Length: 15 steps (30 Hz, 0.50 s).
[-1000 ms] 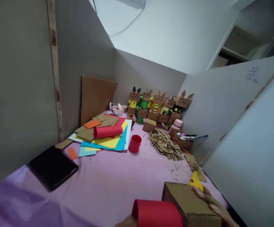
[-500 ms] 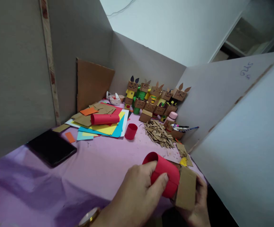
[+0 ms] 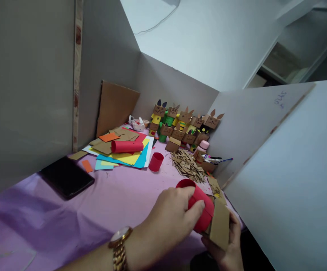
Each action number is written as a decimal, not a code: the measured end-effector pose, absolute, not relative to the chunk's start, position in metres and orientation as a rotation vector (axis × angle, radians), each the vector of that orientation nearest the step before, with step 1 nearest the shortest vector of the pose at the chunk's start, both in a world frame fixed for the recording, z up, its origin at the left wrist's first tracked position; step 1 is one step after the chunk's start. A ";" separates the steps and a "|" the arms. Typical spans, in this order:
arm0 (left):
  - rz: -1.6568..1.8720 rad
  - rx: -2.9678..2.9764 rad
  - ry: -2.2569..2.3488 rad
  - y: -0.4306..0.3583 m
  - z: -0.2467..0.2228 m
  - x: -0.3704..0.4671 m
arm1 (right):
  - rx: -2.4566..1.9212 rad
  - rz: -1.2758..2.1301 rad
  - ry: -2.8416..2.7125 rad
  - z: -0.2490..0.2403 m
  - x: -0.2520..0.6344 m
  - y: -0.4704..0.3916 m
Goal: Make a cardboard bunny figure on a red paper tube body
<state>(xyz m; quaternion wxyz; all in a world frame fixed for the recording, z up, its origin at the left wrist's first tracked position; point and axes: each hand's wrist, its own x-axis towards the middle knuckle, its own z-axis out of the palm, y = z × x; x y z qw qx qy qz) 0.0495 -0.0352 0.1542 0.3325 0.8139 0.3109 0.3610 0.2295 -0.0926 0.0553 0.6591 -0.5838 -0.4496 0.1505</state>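
My left hand [image 3: 177,210], a gold watch [image 3: 120,241] on its wrist, grips a red paper tube [image 3: 201,207] with fingers inside the rim and the thumb outside. The tube's far end meets a small cardboard box [image 3: 220,224]; whether the two are joined I cannot tell. My right hand [image 3: 231,244] holds that box from behind and below, its fingers partly hidden. Beyond them on the purple cloth stands a shorter red paper ring [image 3: 156,162]. Another red paper roll [image 3: 127,146] lies on a stack of coloured paper [image 3: 141,160].
Cardboard figures with ears [image 3: 184,120] crowd the back corner. In front of them is a heap of cardboard scraps [image 3: 188,165], beside a box of pens [image 3: 210,163]. A black tablet-like slab [image 3: 67,177] lies at left. Grey partition panels [image 3: 177,84] enclose the table.
The view has shifted slightly, bringing the whole watch into sight. Both hands keep their hold on the red tube and the cardboard box, which is turned a little more edge-on.
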 end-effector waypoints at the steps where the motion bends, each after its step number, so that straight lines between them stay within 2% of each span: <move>1: 0.943 2.141 0.802 -0.035 0.153 0.048 | -1.309 0.328 -1.020 0.054 0.230 -0.092; 8: 0.904 2.143 0.714 -0.036 0.155 0.042 | -1.191 0.308 -0.986 0.032 0.233 -0.084; 15: 0.914 2.153 0.651 -0.041 0.156 0.042 | -1.089 0.138 -1.094 0.004 0.268 -0.081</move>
